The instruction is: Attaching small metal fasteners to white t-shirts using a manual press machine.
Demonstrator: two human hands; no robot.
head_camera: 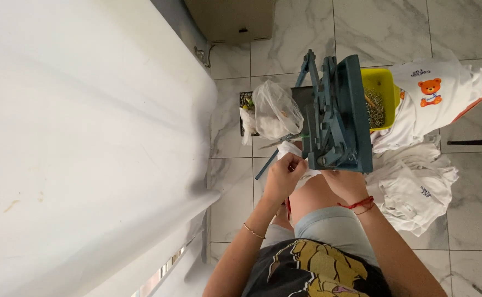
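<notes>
Your left hand (284, 175) sits just below the centre of the view, its fingers curled together and pinching a small piece of white cloth (291, 149) that pokes out above the knuckles. That cloth lies at the lower left foot of the blue metal press (337, 118), which stands at about 12 o'clock from your hands. Your right hand (344, 180), at 3 o'clock from the left one, is tucked under the base of the press with a red string bracelet (357, 204) on its wrist; its fingers are hidden by the machine, so you cannot tell how they are set.

At 11 o'clock from the left hand a clear plastic bag (274, 110) rests on the marble floor (472, 27). At 1 o'clock from the press a yellow tray (383, 82) holds small metal pieces. A heap of white shirts (417, 181), one with an orange bear print (430, 91), lies at 3 o'clock. A white sheet (86, 126) fills the 9 o'clock side.
</notes>
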